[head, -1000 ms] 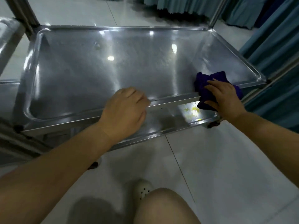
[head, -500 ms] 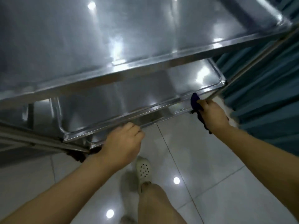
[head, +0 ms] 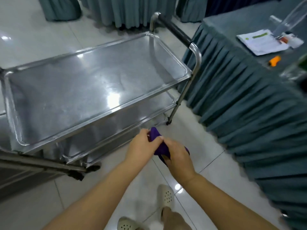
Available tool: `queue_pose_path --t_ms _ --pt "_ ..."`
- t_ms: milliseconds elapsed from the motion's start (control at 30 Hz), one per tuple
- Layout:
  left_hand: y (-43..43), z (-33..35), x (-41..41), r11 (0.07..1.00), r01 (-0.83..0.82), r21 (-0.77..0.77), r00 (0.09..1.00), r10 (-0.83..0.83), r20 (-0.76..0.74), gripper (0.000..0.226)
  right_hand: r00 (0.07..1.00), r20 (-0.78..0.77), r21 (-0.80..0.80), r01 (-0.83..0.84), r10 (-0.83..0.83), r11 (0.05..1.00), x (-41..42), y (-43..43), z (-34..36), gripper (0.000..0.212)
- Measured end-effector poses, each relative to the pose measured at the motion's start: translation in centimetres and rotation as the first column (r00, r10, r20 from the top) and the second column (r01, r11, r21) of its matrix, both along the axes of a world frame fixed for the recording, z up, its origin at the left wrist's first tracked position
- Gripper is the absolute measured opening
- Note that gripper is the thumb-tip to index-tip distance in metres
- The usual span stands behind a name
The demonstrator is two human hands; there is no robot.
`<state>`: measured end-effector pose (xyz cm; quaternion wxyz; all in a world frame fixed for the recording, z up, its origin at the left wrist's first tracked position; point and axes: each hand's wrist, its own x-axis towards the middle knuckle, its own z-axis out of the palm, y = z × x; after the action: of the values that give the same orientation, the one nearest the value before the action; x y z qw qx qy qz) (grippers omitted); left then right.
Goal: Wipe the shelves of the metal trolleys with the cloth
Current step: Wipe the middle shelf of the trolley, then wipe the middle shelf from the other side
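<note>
A person stands at a metal trolley (head: 196,63) with the wiping paused. Both hands are curled round the purple cloth (head: 157,143), which is bunched between them in the air and touches no metal. The left hand (head: 140,146) pinches its upper end and the right hand (head: 178,156) wraps the lower part.

Just beyond the fingertips lies the near edge of the lower shelf (head: 149,113). Above and to the left of them sits the top shelf (head: 116,109), a rimmed tray showing only glare and faint streaks. The streaks suggest that tray may have been wiped. How much of the lower shelves is done cannot be told.

Well to the right of the hands, a draped table (head: 240,100) holds papers (head: 262,42) and a small orange object (head: 275,60). The cloth looks due for a refold before more wiping.
</note>
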<state>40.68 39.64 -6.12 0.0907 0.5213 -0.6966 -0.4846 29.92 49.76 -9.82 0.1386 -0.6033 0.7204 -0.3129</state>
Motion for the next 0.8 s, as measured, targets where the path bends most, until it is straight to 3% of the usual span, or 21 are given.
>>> queue_pose_path --t_ms 100,233,333,533,733,800 --pt "0.9 1.0 -3.4 0.998 -0.062 -0.002 0.995 0.062 -0.079 0.027 1.000 0.018 -0.053 0.025 -0.025 0.998 -2.9 1.5 0.8 0.071" --pt "2.2 2.5 -9.9 0.998 -0.060 -0.026 0.982 0.054 -0.183 0.021 0.999 0.043 0.034 0.017 -0.018 0.999 -9.5 3.5 1.2 0.077" --pt "3.1 3.1 -16.4 0.993 0.041 -0.107 0.990 -0.055 -0.130 0.025 1.000 0.014 0.062 0.006 -0.007 0.998 -16.6 4.9 0.7 0.081" --pt "2.5 5.4 -29.5 0.981 0.098 -0.170 0.993 -0.109 -0.053 0.027 0.982 -0.044 0.169 0.188 -0.183 0.967 -32.8 4.3 3.6 0.074" --pt "-0.6 8.8 -38.1 0.959 0.175 -0.221 0.970 -0.207 -0.128 0.029 0.997 -0.039 0.151 0.076 -0.071 0.986 -43.4 -1.0 7.8 0.094" --pt "-2.3 9.0 -40.3 0.951 0.197 -0.239 0.963 -0.234 -0.134 0.030 0.999 0.018 0.192 0.040 -0.044 0.981 -45.6 -3.6 8.6 0.087"
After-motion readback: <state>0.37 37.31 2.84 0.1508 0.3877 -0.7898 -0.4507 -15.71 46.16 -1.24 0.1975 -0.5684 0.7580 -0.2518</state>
